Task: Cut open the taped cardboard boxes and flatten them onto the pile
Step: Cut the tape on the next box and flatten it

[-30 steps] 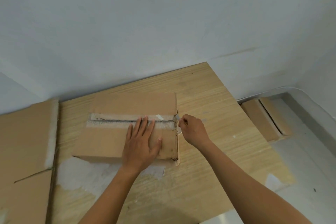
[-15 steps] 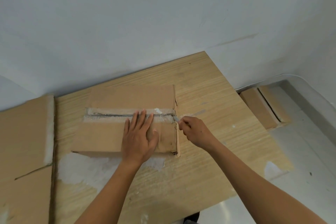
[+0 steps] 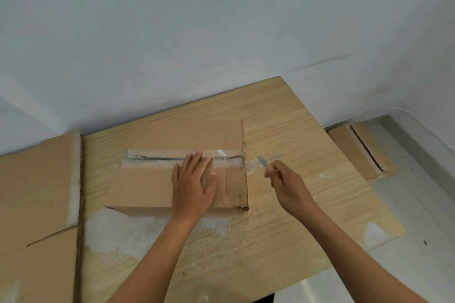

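Poised to cut: small grey blade [image 3: 263, 162] just off the right end of a taped brown cardboard box [image 3: 152, 187].

At the right hand [image 3: 288, 184], fingers curled and pinched on the blade's hidden handle, tip aimed left and slightly away, in the air just beside the box's right edge, not touching it. Left of those fingers and in line with the blade, a strip of clear tape [image 3: 157, 158] across the box top, long axis left to right, dark seam down its middle; whether already slit, unclear. On the near half of the lid, the left hand [image 3: 193, 184], fingers straight and close together, pressing flat, fingertips touching the tape. Beneath, a pale wooden table [image 3: 283, 229]; at its left edge, flattened brown cardboard sheets [image 3: 37, 192], well apart from the blade. Right hand the nearer for any cut along the seam.
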Demonstrator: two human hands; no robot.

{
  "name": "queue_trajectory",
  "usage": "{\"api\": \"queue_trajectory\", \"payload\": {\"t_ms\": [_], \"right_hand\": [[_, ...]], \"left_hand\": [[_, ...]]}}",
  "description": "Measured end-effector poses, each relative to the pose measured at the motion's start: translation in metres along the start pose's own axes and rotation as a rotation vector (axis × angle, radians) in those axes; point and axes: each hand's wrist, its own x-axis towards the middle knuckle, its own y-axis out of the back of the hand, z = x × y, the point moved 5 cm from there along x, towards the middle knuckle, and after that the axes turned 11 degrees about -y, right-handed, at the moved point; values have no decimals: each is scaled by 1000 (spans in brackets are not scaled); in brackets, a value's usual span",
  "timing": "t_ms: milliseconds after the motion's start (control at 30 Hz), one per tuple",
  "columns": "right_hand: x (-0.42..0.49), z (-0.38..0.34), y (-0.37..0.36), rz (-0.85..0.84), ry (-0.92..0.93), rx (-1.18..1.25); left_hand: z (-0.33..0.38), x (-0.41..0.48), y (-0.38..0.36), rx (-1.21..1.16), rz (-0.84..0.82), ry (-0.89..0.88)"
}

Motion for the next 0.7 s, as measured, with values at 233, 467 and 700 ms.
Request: {"api": "queue_trajectory", "payload": {"t_ms": [233, 467, 700], "right_hand": [[15, -41, -22, 181, 37, -20], [26, -62, -75, 150, -34, -119], [71, -67, -93, 339, -19, -316]], "left_hand": [[-43, 8, 29, 74, 6, 18], [-129, 6, 68, 212, -89, 380], [-144, 0, 74, 69, -37, 479]]}}
